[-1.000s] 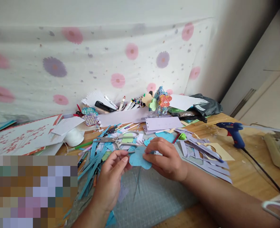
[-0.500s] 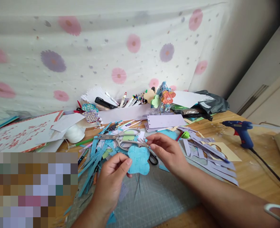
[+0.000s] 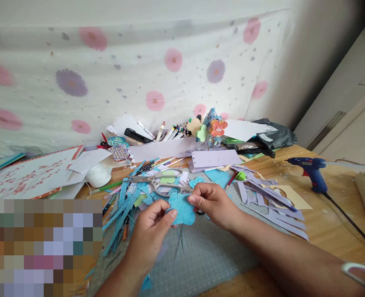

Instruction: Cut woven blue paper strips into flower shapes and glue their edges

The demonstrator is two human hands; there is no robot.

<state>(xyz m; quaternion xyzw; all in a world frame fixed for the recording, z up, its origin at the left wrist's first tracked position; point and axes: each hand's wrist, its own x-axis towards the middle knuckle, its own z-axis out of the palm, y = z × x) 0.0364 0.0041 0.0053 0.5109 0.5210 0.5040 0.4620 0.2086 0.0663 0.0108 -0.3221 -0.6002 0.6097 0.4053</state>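
A blue flower-shaped paper piece with a woven-looking surface is held up over the grey cutting mat. My left hand pinches its left edge between thumb and fingers. At its upper right edge, my right hand has thumb and forefinger closed on the same piece. Silver-handled scissors lie just behind it on paper scraps. Blue paper strips are heaped to the left of the mat, near my left hand.
A blue glue gun with a black cord lies at the right. Purple strips spread beside the mat. Behind are markers, small paper flowers and a dark plastic bag. A white thread spool stands at the left.
My right hand has moved down and left and now grips the blue flower's upper edge. The flower has turned slightly. A small blue woven piece shows behind my right hand.
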